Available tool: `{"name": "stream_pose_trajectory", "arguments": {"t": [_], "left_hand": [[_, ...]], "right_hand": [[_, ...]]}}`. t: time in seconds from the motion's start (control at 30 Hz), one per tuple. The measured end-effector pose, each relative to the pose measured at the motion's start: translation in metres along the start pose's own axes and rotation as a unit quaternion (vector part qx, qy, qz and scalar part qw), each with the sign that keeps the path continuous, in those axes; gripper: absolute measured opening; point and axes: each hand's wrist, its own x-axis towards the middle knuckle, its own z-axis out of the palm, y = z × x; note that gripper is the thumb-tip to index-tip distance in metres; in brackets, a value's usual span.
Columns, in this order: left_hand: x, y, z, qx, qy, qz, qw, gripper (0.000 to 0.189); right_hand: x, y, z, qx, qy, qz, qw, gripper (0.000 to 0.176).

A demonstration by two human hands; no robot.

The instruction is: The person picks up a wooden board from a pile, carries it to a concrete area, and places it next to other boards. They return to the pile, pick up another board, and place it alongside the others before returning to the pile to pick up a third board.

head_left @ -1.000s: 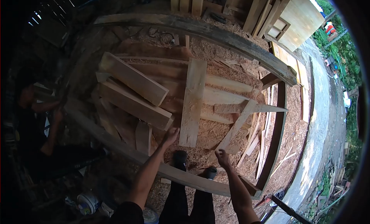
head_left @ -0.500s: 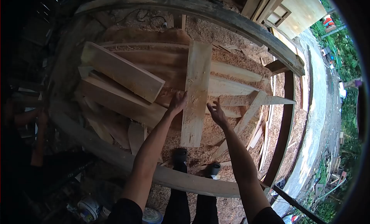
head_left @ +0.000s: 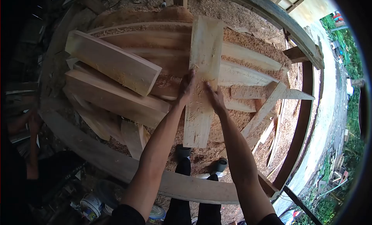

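I can read no writing, number or brand anywhere from here. The long pale sawn wooden plank [head_left: 203, 70] in the middle shows only grain and sawdust. Any print on the small white round plastic tub [head_left: 91, 206] at lower left is too small and dim to tell.

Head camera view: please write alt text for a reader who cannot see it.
The left hand and right hand rest on a long pale plank lying across sawdust-covered boards. Thicker planks are stacked at the left.
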Motion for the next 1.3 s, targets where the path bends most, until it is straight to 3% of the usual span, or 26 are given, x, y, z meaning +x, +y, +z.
{"name": "stream_pose_trajectory", "arguments": {"t": [0.1, 0.23, 0.3, 0.33, 0.43, 0.5, 0.53, 0.57, 0.6, 0.63, 0.67, 0.7, 0.77, 0.83, 0.9, 1.0, 1.03, 1.07, 1.13, 1.2, 1.27, 1.3], "left_hand": [[-0.008, 0.019, 0.0, -0.026, -0.004, 0.0, 1.0, 0.065], [-0.016, 0.036, -0.002, 0.0, -0.003, 0.012, 1.0, 0.07], [-0.04, 0.057, -0.01, 0.068, -0.028, -0.141, 0.987, 0.074], [-0.053, 0.062, -0.015, 0.083, -0.049, -0.162, 0.982, 0.075], [-0.09, 0.102, -0.016, 0.136, -0.075, -0.196, 0.968, 0.076], [-0.118, 0.112, -0.009, 0.158, -0.029, -0.148, 0.976, 0.076], [-0.137, 0.13, -0.004, 0.133, -0.045, -0.157, 0.977, 0.075], [-0.153, 0.153, 0.0, 0.11, -0.065, -0.166, 0.978, 0.075], [-0.173, 0.183, 0.005, 0.093, -0.079, -0.173, 0.977, 0.075], [-0.195, 0.208, 0.009, 0.077, -0.09, -0.182, 0.976, 0.074], [-0.213, 0.22, 0.017, 0.049, -0.075, -0.198, 0.976, 0.073], [-0.233, 0.231, 0.022, 0.021, -0.059, -0.218, 0.974, 0.072], [-0.265, 0.266, 0.034, -0.03, -0.118, -0.2, 0.972, 0.069], [-0.297, 0.298, 0.05, -0.069, -0.171, -0.205, 0.961, 0.067], [-0.324, 0.314, 0.064, -0.043, -0.193, -0.238, 0.951, 0.064], [-0.371, 0.352, 0.09, 0.048, -0.251, -0.255, 0.933, 0.064], [-0.378, 0.339, 0.103, 0.056, -0.271, -0.241, 0.93, 0.064], [-0.374, 0.313, 0.125, 0.116, -0.296, -0.064, 0.946, 0.065], [-0.415, 0.314, 0.136, 0.178, -0.321, 0.107, 0.924, 0.066], [-0.451, 0.347, 0.161, 0.095, -0.363, -0.119, 0.919, 0.069], [-0.491, 0.377, 0.176, 0.108, -0.404, -0.127, 0.899, 0.069], [-0.509, 0.38, 0.177, 0.123, -0.439, -0.136, 0.88, 0.07]], "right_hand": [[0.002, 0.006, 0.0, 0.039, -0.015, -0.014, 0.999, 0.062], [-0.007, 0.008, -0.001, -0.017, 0.003, -0.026, 1.0, 0.055], [-0.023, 0.012, -0.006, -0.023, -0.003, -0.026, 0.999, 0.055], [-0.039, 0.008, -0.008, -0.048, -0.003, 0.014, 0.999, 0.055], [-0.099, -0.054, -0.021, -0.056, 0.019, 0.056, 0.997, 0.061], [-0.134, -0.072, -0.031, -0.045, 0.064, 0.009, 0.997, 0.058], [-0.155, -0.086, -0.04, -0.134, 0.1, 0.045, 0.985, 0.061], [-0.191, -0.139, -0.055, -0.1, 0.055, 0.064, 0.991, 0.064], [-0.205, -0.139, -0.064, -0.212, 0.096, 0.1, 0.967, 0.062], [-0.208, -0.103, -0.072, -0.084, 0.071, 0.07, 0.991, 0.061], [-0.252, -0.168, -0.088, -0.097, 0.052, 0.122, 0.986, 0.065], [-0.271, -0.166, -0.099, -0.034, 0.041, 0.091, 0.994, 0.061], [-0.297, -0.147, -0.123, -0.002, 0.073, 0.023, 0.997, 0.06], [-0.356, -0.181, -0.148, 0.031, 0.102, 0.002, 0.994, 0.06], [-0.382, -0.162, -0.166, 0.116, 0.045, -0.002, 0.992, 0.06], [-0.473, -0.225, -0.184, 0.153, 0.166, -0.005, 0.974, 0.061], [-0.479, -0.207, -0.193, 0.121, 0.209, -0.036, 0.97, 0.061], [-0.486, -0.204, -0.212, 0.125, 0.232, -0.053, 0.963, 0.061], [-0.527, -0.191, -0.22, 0.114, 0.278, -0.045, 0.953, 0.063], [-0.559, -0.177, -0.231, 0.15, 0.32, -0.014, 0.935, 0.063], [-0.571, -0.14, -0.249, 0.152, 0.401, 0.05, 0.902, 0.062], [-0.593, -0.142, -0.257, 0.185, 0.359, 0.023, 0.914, 0.065]]}}
